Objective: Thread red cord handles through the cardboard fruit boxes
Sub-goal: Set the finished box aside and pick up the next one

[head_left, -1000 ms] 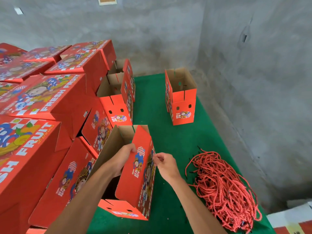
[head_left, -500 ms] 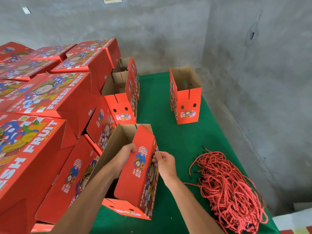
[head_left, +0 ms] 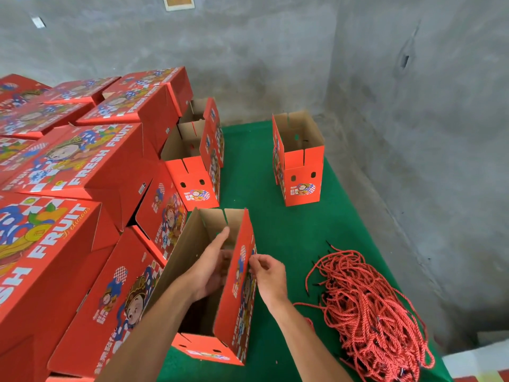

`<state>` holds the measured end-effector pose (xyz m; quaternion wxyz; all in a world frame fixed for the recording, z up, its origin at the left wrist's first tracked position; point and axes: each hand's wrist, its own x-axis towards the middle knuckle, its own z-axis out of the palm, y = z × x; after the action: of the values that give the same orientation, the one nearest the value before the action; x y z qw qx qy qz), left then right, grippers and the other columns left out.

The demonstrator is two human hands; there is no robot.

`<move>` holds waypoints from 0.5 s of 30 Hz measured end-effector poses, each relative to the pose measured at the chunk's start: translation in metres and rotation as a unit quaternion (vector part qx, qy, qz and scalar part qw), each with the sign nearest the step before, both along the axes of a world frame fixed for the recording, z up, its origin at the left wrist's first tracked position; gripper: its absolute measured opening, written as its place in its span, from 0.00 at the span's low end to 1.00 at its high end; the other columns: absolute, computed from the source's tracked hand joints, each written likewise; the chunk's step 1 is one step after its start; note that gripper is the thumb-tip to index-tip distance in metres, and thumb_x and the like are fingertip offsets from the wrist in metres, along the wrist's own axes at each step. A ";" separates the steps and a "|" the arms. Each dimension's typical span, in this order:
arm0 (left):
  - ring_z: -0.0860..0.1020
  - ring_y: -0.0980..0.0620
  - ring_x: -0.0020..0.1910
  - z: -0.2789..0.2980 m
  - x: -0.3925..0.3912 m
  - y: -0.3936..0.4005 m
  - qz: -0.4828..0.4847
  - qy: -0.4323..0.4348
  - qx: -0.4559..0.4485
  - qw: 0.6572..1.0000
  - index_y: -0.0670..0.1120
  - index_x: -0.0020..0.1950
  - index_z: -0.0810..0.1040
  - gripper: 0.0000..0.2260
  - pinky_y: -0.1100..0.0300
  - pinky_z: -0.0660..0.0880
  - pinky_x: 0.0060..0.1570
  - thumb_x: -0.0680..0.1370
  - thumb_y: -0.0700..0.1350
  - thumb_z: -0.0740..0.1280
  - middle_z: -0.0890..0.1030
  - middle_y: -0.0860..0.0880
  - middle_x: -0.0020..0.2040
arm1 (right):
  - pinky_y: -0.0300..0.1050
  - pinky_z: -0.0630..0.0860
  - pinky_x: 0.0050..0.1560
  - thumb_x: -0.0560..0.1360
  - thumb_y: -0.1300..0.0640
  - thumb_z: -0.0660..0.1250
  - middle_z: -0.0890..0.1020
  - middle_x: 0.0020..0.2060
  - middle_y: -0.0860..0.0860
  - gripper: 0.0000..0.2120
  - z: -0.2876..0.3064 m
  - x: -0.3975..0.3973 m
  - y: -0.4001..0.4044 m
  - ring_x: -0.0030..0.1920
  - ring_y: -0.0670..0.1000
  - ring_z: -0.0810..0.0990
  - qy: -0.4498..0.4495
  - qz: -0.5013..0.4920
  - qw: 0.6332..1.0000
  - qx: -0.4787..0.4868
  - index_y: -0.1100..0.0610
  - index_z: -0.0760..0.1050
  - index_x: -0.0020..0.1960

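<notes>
An open red fruit box (head_left: 236, 312) lies tilted in front of me on the green table (head_left: 278, 224), its brown inside facing up. My left hand (head_left: 210, 267) reaches inside it, index finger straight, the other fingers against the inner side of the right wall. Outside that wall my right hand (head_left: 265, 272) pinches its fingertips at the printed face. What it pinches is mostly hidden, but a red cord strand (head_left: 305, 305) trails from under the wrist to the pile of red cords (head_left: 369, 310).
Closed red boxes (head_left: 82, 164) are stacked high along the left. Two open boxes (head_left: 194, 179) stand behind mine, and another open box (head_left: 303, 180) stands alone at the far right. A grey concrete wall (head_left: 413, 161) borders the table's right edge.
My left hand let go of the box wall's top edge and moved down inside the box. My right hand stayed at the outer wall. The view has shifted slightly.
</notes>
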<state>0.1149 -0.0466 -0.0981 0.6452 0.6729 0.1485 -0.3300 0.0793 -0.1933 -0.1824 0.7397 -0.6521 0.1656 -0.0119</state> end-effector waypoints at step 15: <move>0.82 0.49 0.51 -0.005 0.002 -0.017 -0.073 -0.165 0.329 0.927 0.42 0.51 0.79 0.06 0.55 0.79 0.50 0.83 0.44 0.65 0.83 0.44 0.53 | 0.39 0.75 0.35 0.84 0.47 0.64 0.82 0.35 0.45 0.16 0.013 -0.002 -0.018 0.34 0.45 0.80 0.037 0.161 0.953 -0.252 0.55 0.80 0.43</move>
<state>0.1166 -0.0636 -0.1027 0.3768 0.9014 0.0906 -0.1931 0.0776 -0.2114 -0.1695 0.5365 -0.8355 0.0775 0.0906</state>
